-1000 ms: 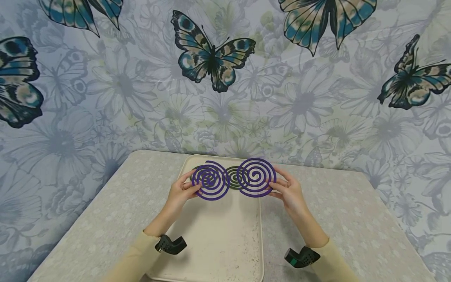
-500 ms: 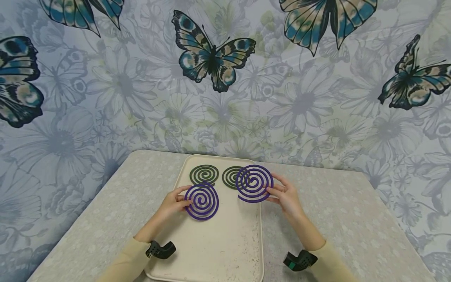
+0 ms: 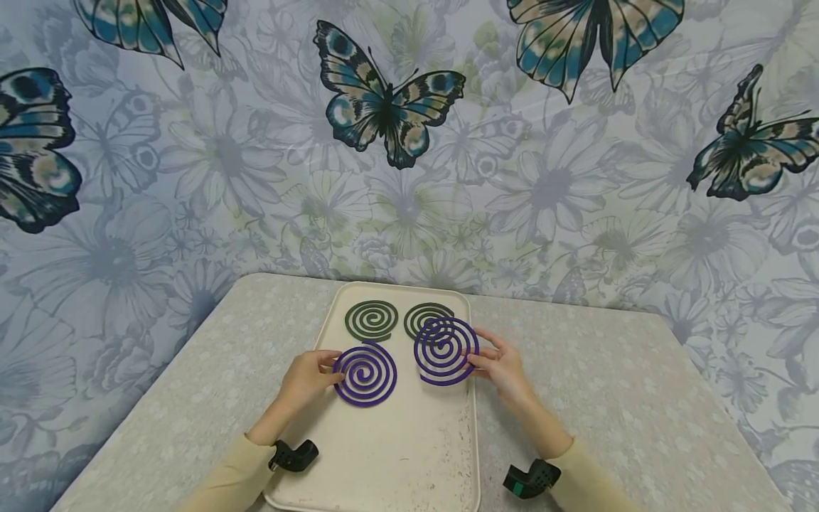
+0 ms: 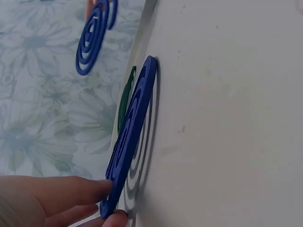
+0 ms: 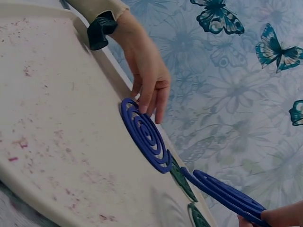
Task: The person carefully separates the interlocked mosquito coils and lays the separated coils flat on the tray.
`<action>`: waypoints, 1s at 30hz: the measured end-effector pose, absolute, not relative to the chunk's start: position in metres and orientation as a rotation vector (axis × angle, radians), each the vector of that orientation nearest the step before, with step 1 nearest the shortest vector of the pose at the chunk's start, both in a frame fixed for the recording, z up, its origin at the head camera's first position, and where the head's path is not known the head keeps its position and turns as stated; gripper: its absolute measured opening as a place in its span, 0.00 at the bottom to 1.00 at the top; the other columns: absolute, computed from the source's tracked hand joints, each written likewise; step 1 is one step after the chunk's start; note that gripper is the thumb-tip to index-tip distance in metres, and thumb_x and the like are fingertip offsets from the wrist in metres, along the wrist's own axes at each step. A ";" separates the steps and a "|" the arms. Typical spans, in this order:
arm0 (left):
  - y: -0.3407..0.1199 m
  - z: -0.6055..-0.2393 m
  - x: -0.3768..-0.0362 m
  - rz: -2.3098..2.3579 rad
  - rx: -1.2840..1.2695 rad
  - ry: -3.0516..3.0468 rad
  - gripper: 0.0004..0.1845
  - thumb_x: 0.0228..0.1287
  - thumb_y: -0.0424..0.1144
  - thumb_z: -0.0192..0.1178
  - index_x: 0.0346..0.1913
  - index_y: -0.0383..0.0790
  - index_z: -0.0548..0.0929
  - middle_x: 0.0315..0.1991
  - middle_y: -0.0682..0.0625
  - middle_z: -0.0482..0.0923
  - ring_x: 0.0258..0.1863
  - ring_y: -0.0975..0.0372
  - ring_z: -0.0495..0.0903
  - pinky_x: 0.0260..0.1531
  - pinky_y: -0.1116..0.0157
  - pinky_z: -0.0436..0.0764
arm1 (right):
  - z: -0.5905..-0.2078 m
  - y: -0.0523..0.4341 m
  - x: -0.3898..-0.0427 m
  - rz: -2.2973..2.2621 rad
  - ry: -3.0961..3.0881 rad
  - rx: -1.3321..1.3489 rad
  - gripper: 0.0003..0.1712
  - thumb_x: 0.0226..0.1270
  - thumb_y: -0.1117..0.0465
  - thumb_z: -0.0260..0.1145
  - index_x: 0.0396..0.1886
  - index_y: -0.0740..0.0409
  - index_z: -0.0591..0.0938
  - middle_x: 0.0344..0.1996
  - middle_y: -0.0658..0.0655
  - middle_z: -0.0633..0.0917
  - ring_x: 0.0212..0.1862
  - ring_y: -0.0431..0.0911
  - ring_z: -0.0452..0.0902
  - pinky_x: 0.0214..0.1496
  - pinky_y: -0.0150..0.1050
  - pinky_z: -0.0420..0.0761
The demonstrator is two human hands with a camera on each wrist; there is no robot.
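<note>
My left hand (image 3: 306, 380) pinches a purple mosquito coil (image 3: 363, 372) by its left edge. In the left wrist view that coil (image 4: 130, 132) is seen almost edge-on, tilted close over the tray with its shadow beside it. Between thumb and fingers, my right hand (image 3: 505, 364) holds a second purple mosquito coil (image 3: 443, 348) by its right edge, above the tray. That coil partly covers a green mosquito coil (image 3: 416, 320) lying at the tray's far right. Another green coil (image 3: 371, 320) lies flat at the far left of the tray.
The cream tray (image 3: 409, 455) has a raised rim and specks of stain on its right side. Under it is a table with a pale patterned cover (image 3: 614, 398). A butterfly-and-flower backdrop (image 3: 409, 206) hangs behind the table's far edge.
Both hands have come back toward the person with their purple coils. The left coil moved down in front of the left green coil, uncovering it; the right coil shifted down and left.
</note>
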State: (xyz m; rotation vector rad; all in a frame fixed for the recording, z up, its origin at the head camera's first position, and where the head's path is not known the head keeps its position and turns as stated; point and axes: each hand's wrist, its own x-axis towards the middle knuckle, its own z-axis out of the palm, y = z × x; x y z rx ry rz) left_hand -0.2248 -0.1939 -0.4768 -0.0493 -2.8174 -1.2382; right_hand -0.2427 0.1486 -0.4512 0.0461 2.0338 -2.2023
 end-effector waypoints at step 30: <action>-0.167 -0.440 -0.238 -1.318 -0.122 -2.675 0.12 0.62 0.36 0.61 0.48 0.36 0.84 0.36 0.41 0.86 0.28 0.50 0.84 0.24 0.71 0.76 | -0.456 0.149 -0.237 -1.604 2.501 -0.127 0.31 0.65 0.68 0.59 0.64 0.77 0.62 0.27 0.74 0.85 0.21 0.55 0.84 0.27 0.43 0.85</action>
